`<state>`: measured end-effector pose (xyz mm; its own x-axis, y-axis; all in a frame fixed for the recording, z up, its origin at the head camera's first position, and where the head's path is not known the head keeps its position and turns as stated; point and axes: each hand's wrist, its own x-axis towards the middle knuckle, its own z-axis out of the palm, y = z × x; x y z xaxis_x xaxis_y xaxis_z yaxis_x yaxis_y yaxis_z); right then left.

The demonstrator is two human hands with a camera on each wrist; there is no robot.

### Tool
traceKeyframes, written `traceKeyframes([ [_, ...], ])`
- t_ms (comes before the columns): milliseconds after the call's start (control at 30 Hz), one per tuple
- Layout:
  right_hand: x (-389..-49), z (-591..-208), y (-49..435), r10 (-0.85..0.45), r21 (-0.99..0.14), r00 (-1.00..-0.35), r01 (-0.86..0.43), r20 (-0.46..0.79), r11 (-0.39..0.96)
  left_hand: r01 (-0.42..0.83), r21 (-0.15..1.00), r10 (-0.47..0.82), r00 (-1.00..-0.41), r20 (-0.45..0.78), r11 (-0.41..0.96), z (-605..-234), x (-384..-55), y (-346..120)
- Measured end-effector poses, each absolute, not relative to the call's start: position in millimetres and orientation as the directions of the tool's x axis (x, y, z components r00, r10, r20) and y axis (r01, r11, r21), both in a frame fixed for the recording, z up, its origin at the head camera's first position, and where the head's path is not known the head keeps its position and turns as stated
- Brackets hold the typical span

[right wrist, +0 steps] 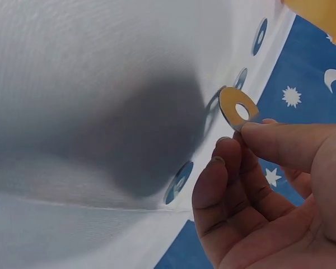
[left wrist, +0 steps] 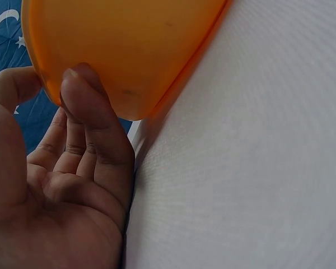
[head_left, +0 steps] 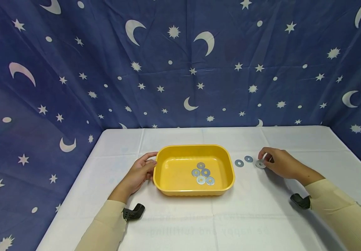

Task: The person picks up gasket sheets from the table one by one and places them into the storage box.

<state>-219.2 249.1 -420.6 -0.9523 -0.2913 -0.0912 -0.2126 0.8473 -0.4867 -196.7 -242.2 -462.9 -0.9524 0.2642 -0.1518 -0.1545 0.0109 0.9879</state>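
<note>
Left hand (head_left: pixel 138 175) is gripping tray (head_left: pixel 174 169); five washers (head_left: pixel 203 173) are lying inside; right hand (head_left: pixel 280 163) is pinching another (right wrist: pixel 230 103), others (head_left: pixel 241 163) remaining outside.

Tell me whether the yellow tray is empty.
No, five metal washers lie inside the yellow tray.

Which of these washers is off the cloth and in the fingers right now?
The washer pinched between the right hand's thumb and finger. No hand holds the others: loose washers lie on the white cloth, five sit inside the yellow tray.
</note>
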Motion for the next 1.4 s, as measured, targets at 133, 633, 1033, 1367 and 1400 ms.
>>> traceKeyframes([
  [133, -217, -417, 245, -0.297, -0.482, -0.95, -0.218, -0.094, 0.849, -0.157, 0.987, 0.258, -0.954, -0.156, 0.014, -462, -197, -242],
  [633, -206, -395, 220, -0.359, -0.473, -0.932, -0.295, -0.05, 0.83, -0.161, 0.987, 0.254, -0.954, -0.161, 0.021, -463, -197, -244],
  [1033, -197, -375, 200, -0.418, -0.509, -0.907, -0.385, 0.054, 0.77, -0.154, 0.988, 0.25, -0.956, -0.151, 0.005, -465, -198, -244],
  [1367, -196, -368, 181, -0.467, -0.539, -0.877, -0.448, 0.112, 0.713, -0.125, 0.991, 0.282, -0.953, -0.108, -0.04, -466, -198, -245],
  [1400, -195, -367, 179, -0.474, -0.542, -0.873, -0.454, 0.114, 0.707, -0.123, 0.991, 0.286, -0.952, -0.106, -0.044, -466, -198, -245],
])
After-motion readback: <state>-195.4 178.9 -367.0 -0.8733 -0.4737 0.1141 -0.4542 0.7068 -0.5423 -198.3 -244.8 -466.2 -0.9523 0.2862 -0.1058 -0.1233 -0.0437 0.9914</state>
